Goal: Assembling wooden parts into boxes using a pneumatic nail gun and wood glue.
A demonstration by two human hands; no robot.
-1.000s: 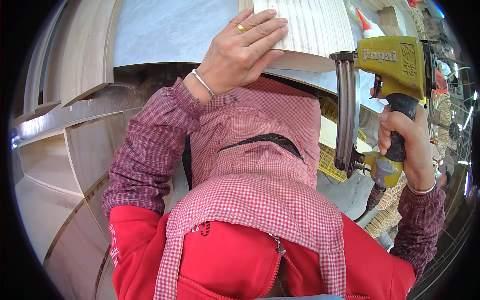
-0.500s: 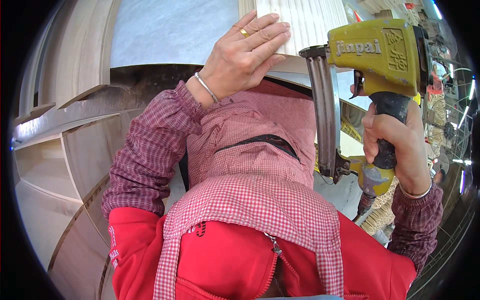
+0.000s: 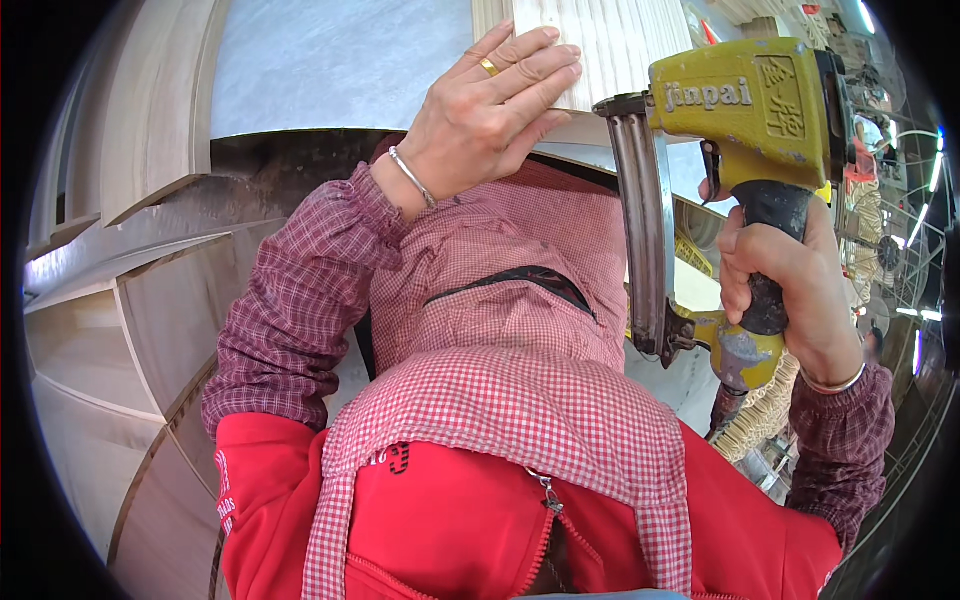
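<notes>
My right hand is wrapped round the black grip of a yellow pneumatic nail gun, with a finger near its trigger. The gun's long metal magazine points down toward me, and its nose is close to the near right edge of a pale, grooved wooden board. My left hand lies flat with its fingers stretched over the board's left part, holding nothing. A ring is on one finger and a bracelet on the wrist. Whether the nose touches the wood I cannot tell.
A grey-blue work surface lies beyond my left arm. Wooden panels stand at the far left, and an open wooden box frame is below them. A hose hangs from the gun's grip. Coiled cream-coloured material lies at the right.
The nail gun and my right hand have shifted slightly left. My left hand stays in place on the board.
</notes>
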